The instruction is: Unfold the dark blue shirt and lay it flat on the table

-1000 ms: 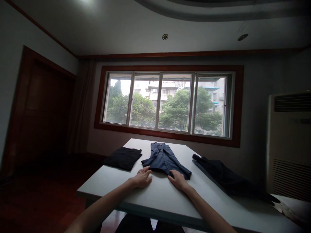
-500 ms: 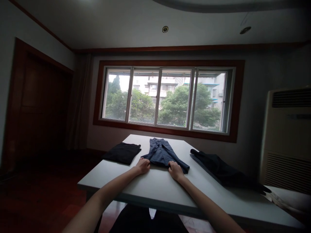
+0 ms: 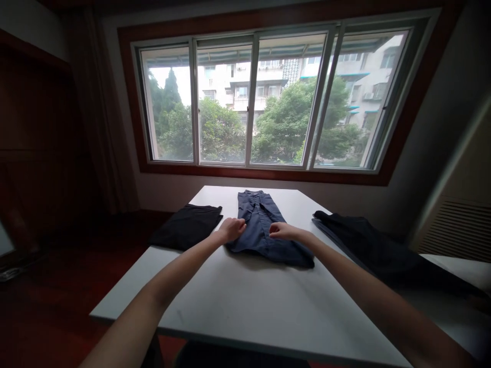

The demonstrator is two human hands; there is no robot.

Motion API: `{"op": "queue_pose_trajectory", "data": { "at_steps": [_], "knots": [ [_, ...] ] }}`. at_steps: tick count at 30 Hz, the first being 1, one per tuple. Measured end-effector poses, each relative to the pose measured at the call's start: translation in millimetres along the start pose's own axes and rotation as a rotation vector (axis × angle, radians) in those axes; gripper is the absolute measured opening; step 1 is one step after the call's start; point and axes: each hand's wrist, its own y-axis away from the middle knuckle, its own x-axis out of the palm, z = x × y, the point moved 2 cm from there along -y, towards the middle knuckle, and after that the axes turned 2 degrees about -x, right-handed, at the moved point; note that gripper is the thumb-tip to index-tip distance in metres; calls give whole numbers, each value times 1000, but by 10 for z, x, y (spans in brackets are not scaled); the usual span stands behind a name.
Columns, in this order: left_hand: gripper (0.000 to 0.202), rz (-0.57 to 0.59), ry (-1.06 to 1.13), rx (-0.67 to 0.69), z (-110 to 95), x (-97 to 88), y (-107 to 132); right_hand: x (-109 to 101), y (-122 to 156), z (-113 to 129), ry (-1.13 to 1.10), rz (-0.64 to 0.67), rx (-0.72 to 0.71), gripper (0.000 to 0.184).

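Note:
A dark blue garment (image 3: 264,243) lies lengthwise on the white table (image 3: 245,291), with creased fabric along its middle and its wide hem towards me. My left hand (image 3: 233,229) is closed at the garment's left edge; its fingertips face the cloth, and whether they pinch any of it is hidden. Over the right part of the garment, my right hand (image 3: 286,231) has its fingers curled in, and no cloth shows lifted in it. A folded black garment (image 3: 187,225) lies left of my left hand.
More dark clothing (image 3: 368,245) is spread along the table's right side. Behind the table is a wide window (image 3: 249,107) in a brown frame. A tall air-conditioning unit (image 3: 456,214) stands at the right, and a dark curtain (image 3: 103,122) hangs at the left.
Both hands have left the garment's near hem and moved forward over its sides. The garment still lies on the table. My view has tilted down and come closer.

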Motion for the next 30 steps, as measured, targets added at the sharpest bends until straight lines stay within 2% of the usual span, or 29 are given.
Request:
{"op": "queue_pose_trajectory", "data": {
  "at_steps": [5,9,15,19,22,24,27,30],
  "knots": [
    [28,45,33,12,33,109,-499,-29,-403,-323,121,-124,108,33],
    [29,63,46,-6,91,309,-1034,4,-784,-563,183,-182,187,44],
    [39,116,41,-81,171,806,-1926,0,-1513,-868,265,-192,274,52],
    [41,138,29,-147,217,1174,-2354,27,-1937,-1035,309,-175,298,49],
    [40,124,32,-194,251,1347,-2541,53,-2148,-1141,331,-178,307,50],
    [41,104,37,-206,303,1375,-2603,43,-2221,-1216,338,-191,307,52],
    [43,0,88,-221,516,1276,-2597,-49,-2217,-1376,344,-235,318,54],
    [52,-189,233,-283,939,1081,-2465,-226,-2110,-1620,343,-287,371,49]
  ]
}}
